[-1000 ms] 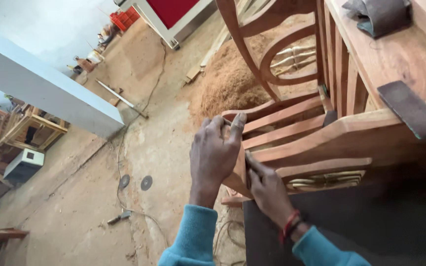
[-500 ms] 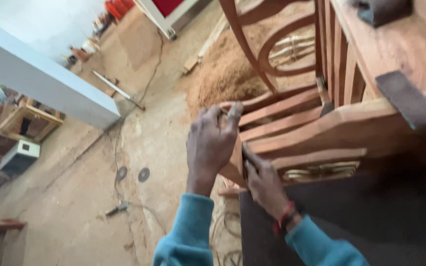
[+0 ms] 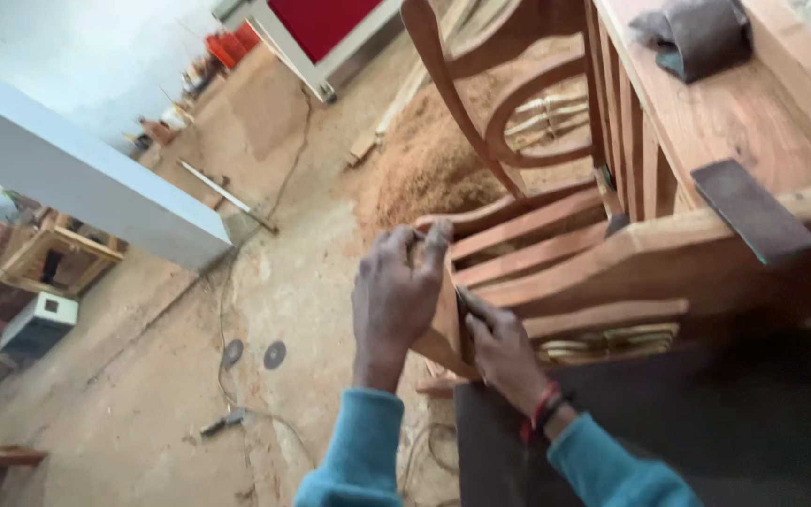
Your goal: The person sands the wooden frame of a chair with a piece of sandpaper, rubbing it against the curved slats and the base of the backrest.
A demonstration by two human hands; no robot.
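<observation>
Both hands have kept their places on the wooden chair frame [image 3: 603, 272] since the earlier pictures; only the view has swung a little, bringing the red-fronted cabinet [image 3: 326, 23] more fully into sight at 12 o'clock. That frame lies tipped on its side at 3 o'clock from the hands, its rails running long from about 8 o'clock up toward 2 o'clock. At its near end, the left hand [image 3: 396, 296] wraps the corner post, fingers curled over the top edge and closed on the wood. Just beside it at 4 o'clock, the right hand [image 3: 499, 347] presses a small dark piece, seemingly sandpaper [image 3: 466, 310], against the post's inner face; its fingers are bent tight around it. Of the two, the right hand sits nearer the rails. Farther out, another dark sheet [image 3: 753, 211] rests on the upper rail at 2 o'clock, a sawdust heap [image 3: 424, 169] lies at 12 o'clock, and two round discs [image 3: 253, 354] sit on the floor at 9 o'clock.
</observation>
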